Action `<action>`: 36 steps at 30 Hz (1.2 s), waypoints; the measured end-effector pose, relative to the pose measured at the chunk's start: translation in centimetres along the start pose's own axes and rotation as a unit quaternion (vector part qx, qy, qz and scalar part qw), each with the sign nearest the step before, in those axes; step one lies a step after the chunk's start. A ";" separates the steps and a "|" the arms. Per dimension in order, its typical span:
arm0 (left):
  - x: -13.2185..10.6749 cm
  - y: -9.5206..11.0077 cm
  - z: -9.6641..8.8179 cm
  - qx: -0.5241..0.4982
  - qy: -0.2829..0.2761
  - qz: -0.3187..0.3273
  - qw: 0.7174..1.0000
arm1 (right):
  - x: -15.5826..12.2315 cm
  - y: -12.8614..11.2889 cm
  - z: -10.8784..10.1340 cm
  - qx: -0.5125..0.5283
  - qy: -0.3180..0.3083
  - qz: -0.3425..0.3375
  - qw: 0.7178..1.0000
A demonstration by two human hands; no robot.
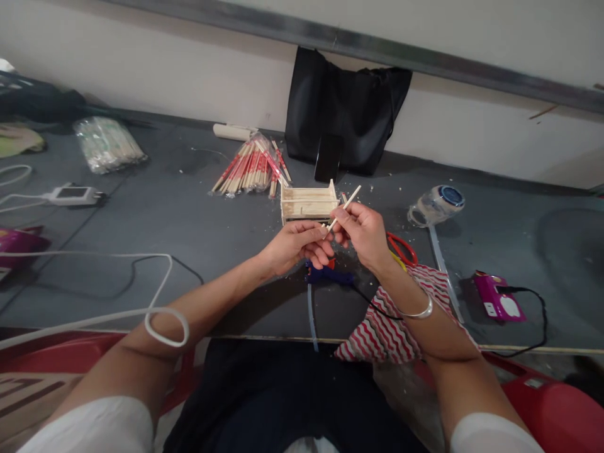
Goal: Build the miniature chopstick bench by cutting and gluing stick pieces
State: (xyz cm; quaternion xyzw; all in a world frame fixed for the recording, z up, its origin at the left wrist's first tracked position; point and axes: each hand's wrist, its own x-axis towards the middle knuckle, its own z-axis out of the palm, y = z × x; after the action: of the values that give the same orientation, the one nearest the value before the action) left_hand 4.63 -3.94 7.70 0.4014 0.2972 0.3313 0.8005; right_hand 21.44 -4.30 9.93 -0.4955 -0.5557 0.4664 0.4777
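Over the near middle of the table my two hands meet. My right hand (364,231) pinches a pale wooden stick (349,200) that slants up to the right. The fingers of my left hand (302,244) are closed at the stick's lower end, where small pale stick ends show; how many pieces are there I cannot tell. Just beyond my hands stands a small frame (309,202) built of wooden sticks. Below them lies a dark blue glue gun (328,274) with a glue stick (312,318) projecting toward me.
Wrapped chopsticks (252,167) lie behind the frame. A phone (329,158) leans on a black bag (346,110). To the right are a jar (436,206), red-handled scissors (402,247), a striped cloth (391,324) and a purple box (499,297). A white cable (165,280) crosses the left.
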 end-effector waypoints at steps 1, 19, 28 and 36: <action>0.0 0.1 0.0 -0.005 -0.004 -0.005 1.000 | 0.0 -0.1 0.0 -0.002 0.002 0.000 1.000; -0.1 -0.2 -0.4 0.028 -0.006 0.019 0.999 | 0.2 0.8 0.3 0.013 -0.015 0.016 1.000; -0.2 0.4 -1.3 0.134 0.001 0.109 0.985 | -1.6 -1.4 -8.7 -0.478 -0.033 0.042 0.877; -0.4 0.7 -1.1 0.217 -0.003 0.164 0.962 | -2.7 3.6 -12.2 -0.611 -0.053 0.119 0.781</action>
State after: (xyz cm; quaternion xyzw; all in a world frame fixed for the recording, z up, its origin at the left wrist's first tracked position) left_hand 3.30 -3.44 7.82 0.6100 0.2893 0.3846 0.6296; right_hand 34.06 -6.21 7.47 -0.7204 -0.6850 0.1077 -0.0152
